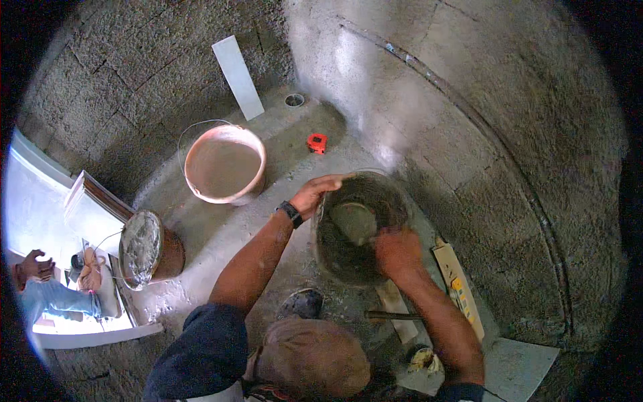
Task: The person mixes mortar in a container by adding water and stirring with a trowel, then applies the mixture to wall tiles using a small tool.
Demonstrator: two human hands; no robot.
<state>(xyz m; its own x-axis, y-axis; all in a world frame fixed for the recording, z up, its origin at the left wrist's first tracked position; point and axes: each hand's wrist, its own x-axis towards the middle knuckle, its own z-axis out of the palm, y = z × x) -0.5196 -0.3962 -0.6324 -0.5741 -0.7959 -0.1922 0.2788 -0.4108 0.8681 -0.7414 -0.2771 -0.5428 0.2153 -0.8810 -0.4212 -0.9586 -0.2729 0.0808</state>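
Observation:
A dark oval mixing tub (327, 251) is tilted in front of me, its inside smeared with grey. My left hand (317, 194) is closed on its upper left rim, the fingers over the edge and a black watch on the wrist. Reaching into the right part of the tub is my right hand (398, 253), blurred and closed like a fist. What it holds, if anything, does not show. Beside it, a pale grey patch (355, 223), perhaps wet mortar, lies in the tub.
Left stand a pinkish bucket (224, 167) of grey mix and a second, smeared bucket (140, 251). Beyond lie a red tape measure (317, 143) and a leaning tile strip (238, 78). A yellowish spirit level (459, 288) is right. Another person's hand (35, 266) shows far left.

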